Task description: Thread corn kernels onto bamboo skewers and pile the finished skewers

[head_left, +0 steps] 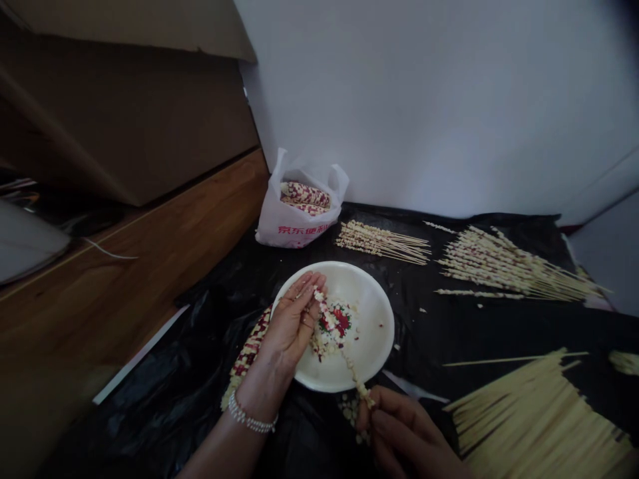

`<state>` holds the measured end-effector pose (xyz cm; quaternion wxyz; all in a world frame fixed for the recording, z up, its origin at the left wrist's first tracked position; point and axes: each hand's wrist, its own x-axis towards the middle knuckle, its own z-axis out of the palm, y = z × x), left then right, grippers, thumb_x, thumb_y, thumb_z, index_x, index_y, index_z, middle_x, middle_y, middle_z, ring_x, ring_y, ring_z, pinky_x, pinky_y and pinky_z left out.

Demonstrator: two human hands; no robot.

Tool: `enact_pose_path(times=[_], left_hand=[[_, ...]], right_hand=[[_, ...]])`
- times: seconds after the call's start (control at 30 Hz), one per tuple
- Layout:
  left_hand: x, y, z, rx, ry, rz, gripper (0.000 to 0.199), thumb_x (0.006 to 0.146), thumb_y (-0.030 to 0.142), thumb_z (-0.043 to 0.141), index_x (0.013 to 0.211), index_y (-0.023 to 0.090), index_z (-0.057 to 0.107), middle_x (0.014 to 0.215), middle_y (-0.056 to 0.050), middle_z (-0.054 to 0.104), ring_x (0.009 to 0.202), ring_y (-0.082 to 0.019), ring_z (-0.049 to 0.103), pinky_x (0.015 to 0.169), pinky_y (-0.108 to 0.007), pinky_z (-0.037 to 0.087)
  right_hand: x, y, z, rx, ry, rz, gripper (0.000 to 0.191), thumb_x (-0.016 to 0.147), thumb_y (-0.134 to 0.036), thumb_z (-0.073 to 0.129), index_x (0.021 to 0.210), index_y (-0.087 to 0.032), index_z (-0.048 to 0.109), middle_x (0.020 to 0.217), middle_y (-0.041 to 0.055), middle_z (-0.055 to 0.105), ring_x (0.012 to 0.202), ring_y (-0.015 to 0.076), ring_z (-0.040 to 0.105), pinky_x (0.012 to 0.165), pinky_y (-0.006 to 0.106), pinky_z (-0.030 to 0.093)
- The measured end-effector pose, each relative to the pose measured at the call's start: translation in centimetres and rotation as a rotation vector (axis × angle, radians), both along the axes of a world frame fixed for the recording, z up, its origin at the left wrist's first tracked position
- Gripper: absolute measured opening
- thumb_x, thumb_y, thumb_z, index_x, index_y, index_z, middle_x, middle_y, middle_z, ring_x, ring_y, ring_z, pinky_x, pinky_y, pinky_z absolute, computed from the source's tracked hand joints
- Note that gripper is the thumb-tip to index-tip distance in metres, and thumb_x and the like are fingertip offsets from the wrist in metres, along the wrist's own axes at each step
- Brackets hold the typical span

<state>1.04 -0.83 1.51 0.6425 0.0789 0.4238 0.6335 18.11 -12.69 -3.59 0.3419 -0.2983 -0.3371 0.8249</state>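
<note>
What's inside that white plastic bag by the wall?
The white plastic bag holds corn cobs speckled cream and dark red, showing at its open top. Whatever lies lower is hidden by the bag's printed front.

Indoor room: wall point(424, 100), cardboard box point(130, 106)

**Left hand cupped, right hand pinching**

The bare left hand point(293, 318) is raised ahead of the right, at the end of a bare left forearm point(227, 442) that slants up from the bottom edge of the view. Its fingers stretch forward, gently curved and close together, leaving the palm hollowed and open. A bracelet of small white beads point(244, 417) circles the wrist.

The bare right hand point(399, 426) comes in low from the bottom right, nearer the camera and dimmer. Its thumb and index finger close in a pinch pointing left, with the other fingers bent beneath. The two hands are apart.
</note>
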Motion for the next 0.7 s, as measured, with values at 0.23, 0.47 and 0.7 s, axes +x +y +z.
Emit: enact_pose_path(times=[0.23,0.47,0.7], left_hand=[[-0.03,-0.25,0.14,0.047,-0.007,-0.026,0.039,0.079,-0.005,0.057,0.111,0.015,0.066,0.121,-0.013,0.067,0.111,-0.019,0.062,0.093,-0.023,0.051],[-0.09,-0.26,0.51,0.010,-0.007,-0.008,0.027,0.082,-0.002,0.054,0.102,0.011,0.068,0.121,-0.013,0.066,0.107,-0.018,0.065,0.088,-0.023,0.054],[-0.09,-0.13,0.17,-0.002,-0.014,-0.004,0.027,0.081,-0.003,0.056,0.099,0.012,0.068,0.110,-0.009,0.071,0.095,-0.013,0.069,0.085,-0.020,0.055]], right_hand=[[0.01,-0.12,-0.32,-0.017,0.076,0.000,0.033,0.087,-0.051,0.060,0.086,-0.018,0.063,0.038,-0.0120,0.037,0.030,0.0037,0.019,0.032,0.017,0.012],[-0.11,-0.19,-0.58,-0.021,0.100,-0.031,0.028,0.090,-0.045,0.059,0.086,-0.018,0.065,0.038,-0.0121,0.037,0.030,0.0031,0.020,0.032,0.016,0.013],[-0.18,-0.07,-0.26,-0.027,0.114,-0.034,0.028,0.089,-0.045,0.062,0.083,-0.018,0.066,0.038,-0.0120,0.036,0.029,0.0024,0.019,0.031,0.016,0.012]])
